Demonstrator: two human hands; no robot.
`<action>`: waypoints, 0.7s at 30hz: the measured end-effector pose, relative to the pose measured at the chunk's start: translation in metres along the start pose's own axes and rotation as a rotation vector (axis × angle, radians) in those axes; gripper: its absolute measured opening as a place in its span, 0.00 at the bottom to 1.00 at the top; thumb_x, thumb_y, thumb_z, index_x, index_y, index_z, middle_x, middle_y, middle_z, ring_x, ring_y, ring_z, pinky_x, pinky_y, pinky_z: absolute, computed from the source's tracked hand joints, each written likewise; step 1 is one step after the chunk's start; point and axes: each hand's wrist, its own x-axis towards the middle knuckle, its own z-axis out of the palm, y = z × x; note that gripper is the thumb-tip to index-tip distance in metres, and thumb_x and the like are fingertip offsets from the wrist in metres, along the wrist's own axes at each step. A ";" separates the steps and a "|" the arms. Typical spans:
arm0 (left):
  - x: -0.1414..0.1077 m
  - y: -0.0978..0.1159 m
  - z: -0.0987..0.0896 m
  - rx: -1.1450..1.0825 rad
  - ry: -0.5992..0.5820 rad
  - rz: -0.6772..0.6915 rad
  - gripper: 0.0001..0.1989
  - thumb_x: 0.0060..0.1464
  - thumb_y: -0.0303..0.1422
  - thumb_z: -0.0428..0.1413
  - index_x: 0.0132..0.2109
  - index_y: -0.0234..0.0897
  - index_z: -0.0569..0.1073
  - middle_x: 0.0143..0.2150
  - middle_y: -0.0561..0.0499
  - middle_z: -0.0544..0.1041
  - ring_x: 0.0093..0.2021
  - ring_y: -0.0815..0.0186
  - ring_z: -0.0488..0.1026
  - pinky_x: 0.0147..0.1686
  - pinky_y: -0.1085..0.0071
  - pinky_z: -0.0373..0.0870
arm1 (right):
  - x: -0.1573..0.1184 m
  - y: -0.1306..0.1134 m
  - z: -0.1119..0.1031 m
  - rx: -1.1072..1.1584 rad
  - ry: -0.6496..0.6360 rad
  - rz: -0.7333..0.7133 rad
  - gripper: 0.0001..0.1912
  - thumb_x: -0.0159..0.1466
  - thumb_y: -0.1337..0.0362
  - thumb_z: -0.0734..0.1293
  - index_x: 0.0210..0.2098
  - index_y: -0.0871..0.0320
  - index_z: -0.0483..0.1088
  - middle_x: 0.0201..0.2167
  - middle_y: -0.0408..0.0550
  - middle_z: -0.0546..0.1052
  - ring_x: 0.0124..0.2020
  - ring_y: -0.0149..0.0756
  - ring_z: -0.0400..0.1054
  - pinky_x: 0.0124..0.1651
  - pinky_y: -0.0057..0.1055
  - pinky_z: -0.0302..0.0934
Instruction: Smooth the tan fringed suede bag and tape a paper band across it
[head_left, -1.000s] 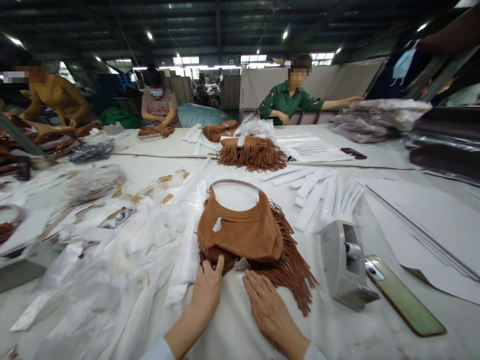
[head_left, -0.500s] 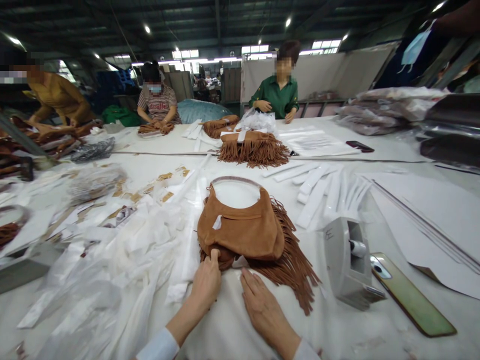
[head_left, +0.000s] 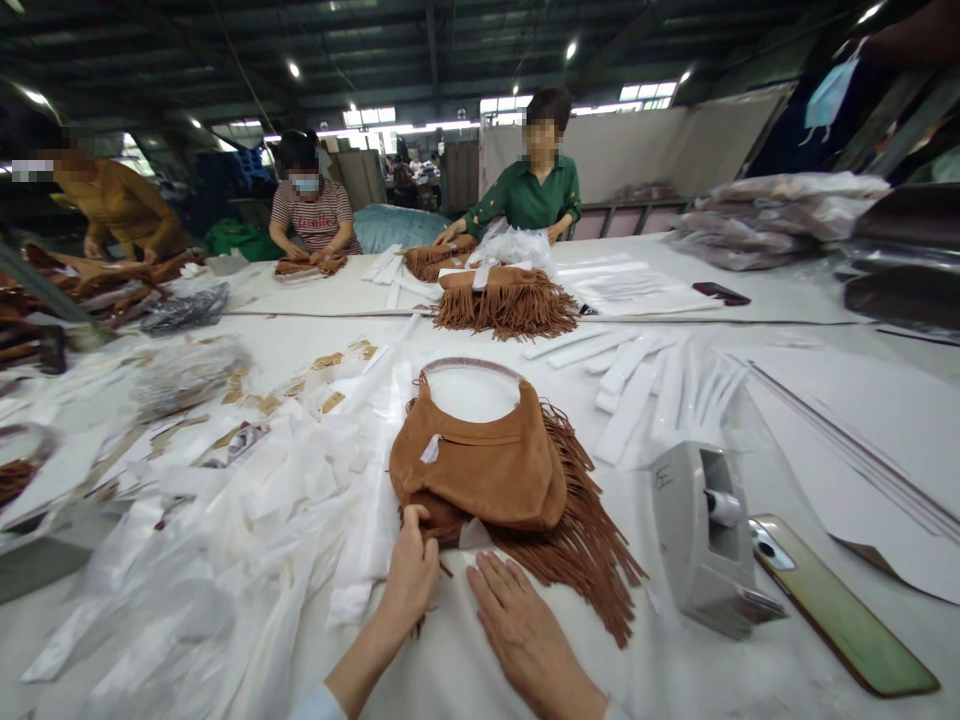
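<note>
The brown bag (head_left: 480, 480) is set ahead, at twelve o'clock. Its seven-o'clock edge is pinched by the left hand (head_left: 411, 575); the right hand (head_left: 521, 625) is laid flat, empty. Fringe (head_left: 592, 545) toward four o'clock should be smoothed without tugging.

– what sort of place are you in?
– a bag workshop: you face co-workers (head_left: 536, 195) across white tables (head_left: 315, 290) with fringed bags (head_left: 480, 465), a tape dispenser (head_left: 694, 540) and a plastic-wrapped stack (head_left: 780, 220), under a beamed roof (head_left: 487, 60).
</note>
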 end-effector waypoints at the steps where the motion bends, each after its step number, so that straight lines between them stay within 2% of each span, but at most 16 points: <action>1: -0.001 -0.002 0.000 0.055 -0.027 0.022 0.12 0.55 0.27 0.43 0.48 0.36 0.56 0.45 0.44 0.68 0.46 0.60 0.70 0.49 0.62 0.66 | 0.000 0.000 0.000 -0.006 -0.016 0.007 0.26 0.66 0.74 0.54 0.64 0.66 0.55 0.63 0.60 0.57 0.64 0.49 0.50 0.58 0.50 0.64; 4: -0.003 -0.006 0.002 0.258 -0.131 0.000 0.21 0.55 0.28 0.47 0.56 0.33 0.53 0.48 0.39 0.66 0.51 0.55 0.69 0.49 0.61 0.67 | 0.000 0.001 -0.002 -0.034 -0.018 0.013 0.25 0.68 0.72 0.55 0.64 0.67 0.55 0.64 0.59 0.56 0.63 0.49 0.51 0.57 0.48 0.65; 8: -0.003 -0.001 0.002 0.473 -0.258 -0.096 0.28 0.54 0.19 0.42 0.61 0.31 0.48 0.46 0.39 0.67 0.46 0.58 0.72 0.44 0.66 0.67 | 0.001 0.002 -0.003 -0.068 0.016 -0.005 0.24 0.67 0.73 0.55 0.62 0.68 0.57 0.63 0.60 0.57 0.63 0.49 0.52 0.56 0.47 0.66; 11: -0.002 0.005 0.002 0.600 -0.304 -0.119 0.30 0.53 0.16 0.37 0.63 0.31 0.46 0.43 0.40 0.69 0.42 0.60 0.73 0.40 0.68 0.66 | 0.001 0.002 -0.003 -0.080 0.026 -0.002 0.24 0.65 0.74 0.56 0.61 0.68 0.58 0.64 0.62 0.56 0.64 0.51 0.51 0.57 0.48 0.65; 14: -0.003 0.002 0.003 0.663 -0.303 -0.114 0.32 0.51 0.14 0.36 0.64 0.31 0.46 0.43 0.39 0.70 0.40 0.59 0.73 0.39 0.66 0.65 | 0.000 0.003 -0.002 -0.095 0.026 0.004 0.25 0.64 0.75 0.55 0.61 0.68 0.59 0.64 0.62 0.53 0.64 0.52 0.49 0.58 0.50 0.62; 17: 0.000 -0.010 0.002 0.440 -0.236 -0.027 0.29 0.48 0.16 0.40 0.59 0.30 0.51 0.42 0.41 0.70 0.41 0.60 0.72 0.41 0.67 0.64 | -0.001 0.004 0.000 -0.098 0.057 0.000 0.25 0.65 0.75 0.56 0.61 0.67 0.58 0.64 0.60 0.55 0.64 0.49 0.50 0.59 0.47 0.61; 19: 0.006 -0.015 0.000 0.162 -0.194 0.048 0.23 0.45 0.18 0.43 0.50 0.34 0.57 0.39 0.47 0.69 0.39 0.64 0.70 0.40 0.70 0.63 | -0.002 0.005 0.000 -0.096 0.087 -0.005 0.25 0.66 0.72 0.57 0.62 0.66 0.57 0.63 0.58 0.58 0.63 0.47 0.51 0.59 0.44 0.60; 21: 0.013 -0.013 -0.005 -0.111 -0.201 0.050 0.17 0.42 0.20 0.45 0.41 0.38 0.58 0.34 0.52 0.66 0.34 0.68 0.67 0.36 0.73 0.63 | -0.002 0.005 0.001 -0.106 0.087 -0.012 0.27 0.65 0.70 0.60 0.63 0.65 0.56 0.63 0.57 0.58 0.63 0.46 0.51 0.60 0.43 0.59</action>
